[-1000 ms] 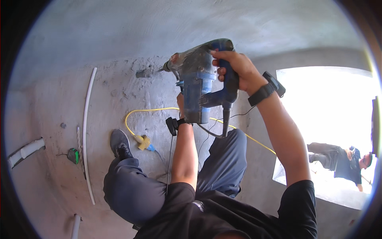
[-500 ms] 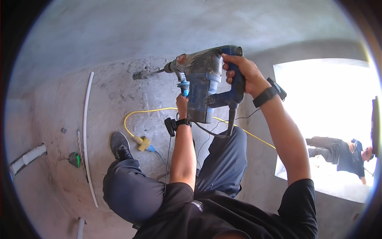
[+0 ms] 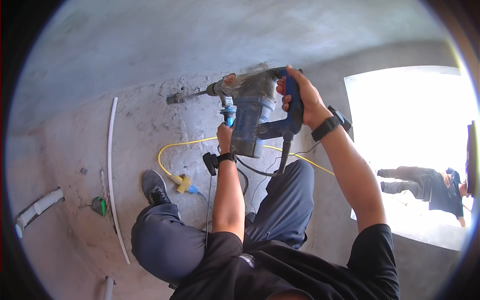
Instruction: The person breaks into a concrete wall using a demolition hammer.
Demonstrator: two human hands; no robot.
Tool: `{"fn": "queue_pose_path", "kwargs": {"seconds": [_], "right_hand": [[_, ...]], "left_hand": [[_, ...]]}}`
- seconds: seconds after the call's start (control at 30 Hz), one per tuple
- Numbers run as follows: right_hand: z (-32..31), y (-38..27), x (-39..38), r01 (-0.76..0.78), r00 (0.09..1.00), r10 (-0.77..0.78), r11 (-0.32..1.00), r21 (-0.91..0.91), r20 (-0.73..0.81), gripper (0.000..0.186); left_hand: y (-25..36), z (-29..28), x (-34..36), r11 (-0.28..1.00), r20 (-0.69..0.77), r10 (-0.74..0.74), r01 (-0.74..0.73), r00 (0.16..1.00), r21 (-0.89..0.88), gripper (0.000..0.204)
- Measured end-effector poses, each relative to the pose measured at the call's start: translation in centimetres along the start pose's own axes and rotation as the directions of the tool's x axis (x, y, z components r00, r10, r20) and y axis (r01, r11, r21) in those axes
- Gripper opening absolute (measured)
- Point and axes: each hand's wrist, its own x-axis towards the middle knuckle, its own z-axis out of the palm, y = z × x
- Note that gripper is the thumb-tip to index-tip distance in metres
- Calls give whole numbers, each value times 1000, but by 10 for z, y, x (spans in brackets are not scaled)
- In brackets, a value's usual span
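A blue and grey demolition hammer [image 3: 252, 112] lies level across the upper middle, dusty and scuffed. My right hand [image 3: 305, 95] is wrapped round its blue rear handle. Below the tool's front end, my left hand [image 3: 224, 136] grips the blue side handle [image 3: 228, 114]. The metal chisel bit [image 3: 198, 93] points left, its tip by a rough chipped hollow [image 3: 175, 98] in the grey concrete. Whether the tip touches it I cannot tell. From the base of the rear handle a black power cord [image 3: 284, 157] curves down. Both wrists wear black straps with small boxes.
A yellow cable [image 3: 172, 145] runs behind the tool to a yellow connector [image 3: 184, 182] beside my shoe [image 3: 153, 186]. On the left are a long white pipe [image 3: 111, 165], a long drill bit [image 3: 103, 182] and a green-black tape measure [image 3: 99, 206]. Another person [image 3: 432, 186] shows through the bright opening.
The rear of the hammer and my right hand sit slightly lower and further left. The view has shifted a little. Both hands keep their hold; the other person appears in a slightly different place.
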Motion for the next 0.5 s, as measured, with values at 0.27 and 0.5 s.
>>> {"fn": "queue_pose_path", "kwargs": {"seconds": [0.27,0.5], "right_hand": [[-18,-1,7,-46,998,48,998,-43,38,18],[-36,10,20,-108,993,104,992,65,63,16]], "left_hand": [[0,12,-2,996,-40,84,-84,996,0,62],[-3,14,3,989,-63,57,-47,996,142,65]]}}
